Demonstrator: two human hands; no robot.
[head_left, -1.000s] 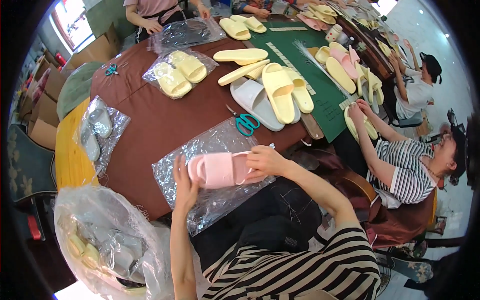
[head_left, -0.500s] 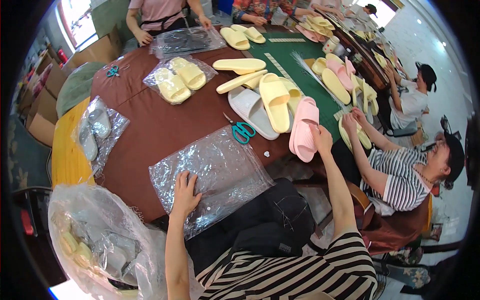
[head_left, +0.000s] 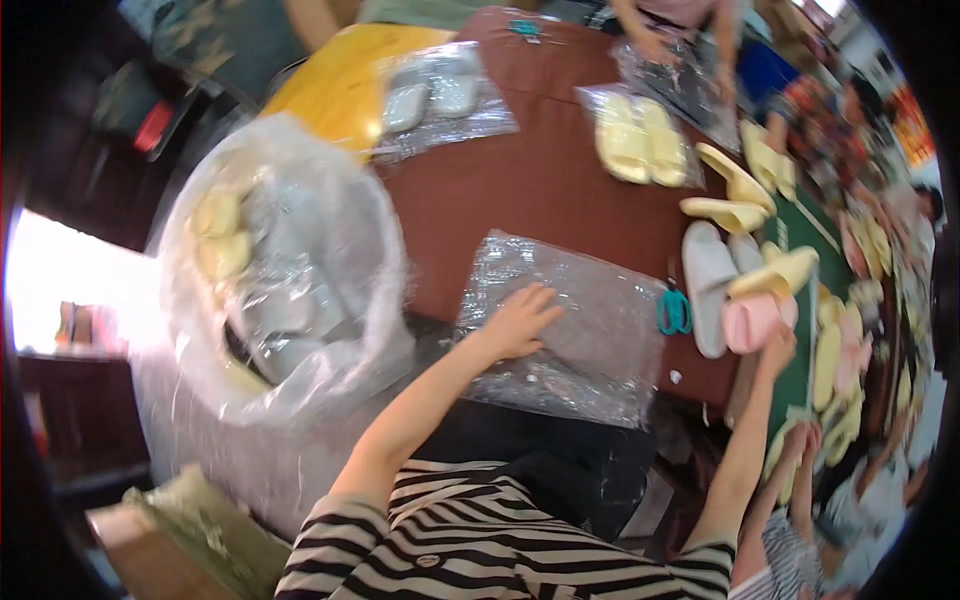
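My left hand [head_left: 522, 322] lies flat, fingers spread, on a transparent plastic bag [head_left: 590, 325] at the table's near edge. At the right, my right hand [head_left: 779, 350] grips a pair of pink slippers [head_left: 752, 324] by the near side; its fingers are partly hidden and blurred. Directly behind the pink pair lie a yellow slipper [head_left: 780, 272] and a grey slipper [head_left: 706, 290]. Teal-handled scissors [head_left: 674, 312] rest between the bag and the grey slipper.
A large plastic sack [head_left: 385, 230] holding bagged slippers stands at the left. Bagged grey slippers [head_left: 455, 84] and bagged yellow slippers [head_left: 628, 140] lie on the brown tablecloth [head_left: 440, 200]. Loose yellow slippers [head_left: 725, 213] lie farther right. Co-workers sit along the far and right sides.
The view has swung left, so the table appears turned and the sack is more fully seen. My left hand stays on the bag; my right hand still holds the pink slippers.
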